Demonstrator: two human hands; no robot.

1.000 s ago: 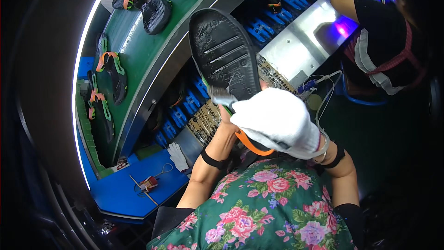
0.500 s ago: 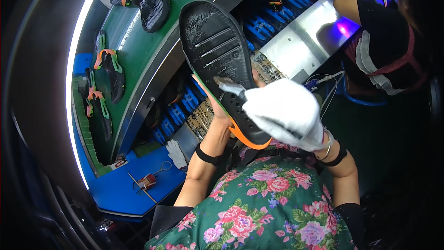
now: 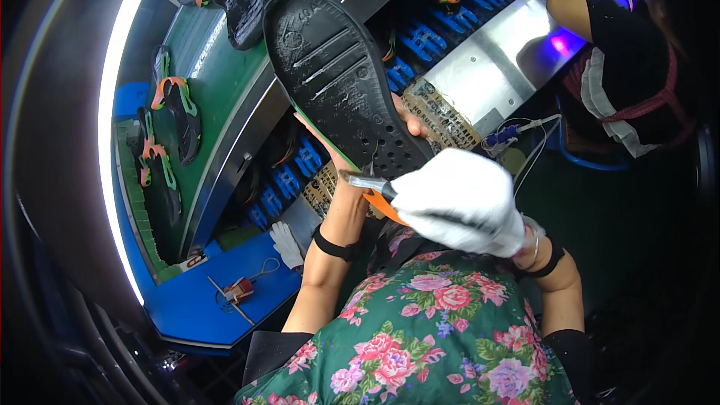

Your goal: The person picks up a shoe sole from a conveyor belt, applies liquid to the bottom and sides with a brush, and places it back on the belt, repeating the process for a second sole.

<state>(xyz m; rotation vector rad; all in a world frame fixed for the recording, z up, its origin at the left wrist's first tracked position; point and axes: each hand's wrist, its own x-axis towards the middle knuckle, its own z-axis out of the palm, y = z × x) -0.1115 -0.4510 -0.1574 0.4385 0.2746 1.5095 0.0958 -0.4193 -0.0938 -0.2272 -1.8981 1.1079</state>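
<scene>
A black sandal sole with an orange strap is held up at a slant, its broad flat face showing. Wet, shiny patches cover much of that face, and small holes pierce it at the nearer end. My bare left hand supports the sandal from beneath, its fingers curled round the right edge. In a white glove, my right hand is closed on a brush with a metal collar. The brush tip is over the sole's near end, by my left wrist; whether it touches I cannot tell.
Several more sandals lie on a green conveyor belt at the left. A blue table carries a white glove and a small red container. At the upper right, a co-worker sits beside a metal ledge.
The brush and my right hand have come nearer, from mid-sole towards the holed end. My left hand has shifted the sandal slightly up and left, so its fingers show more.
</scene>
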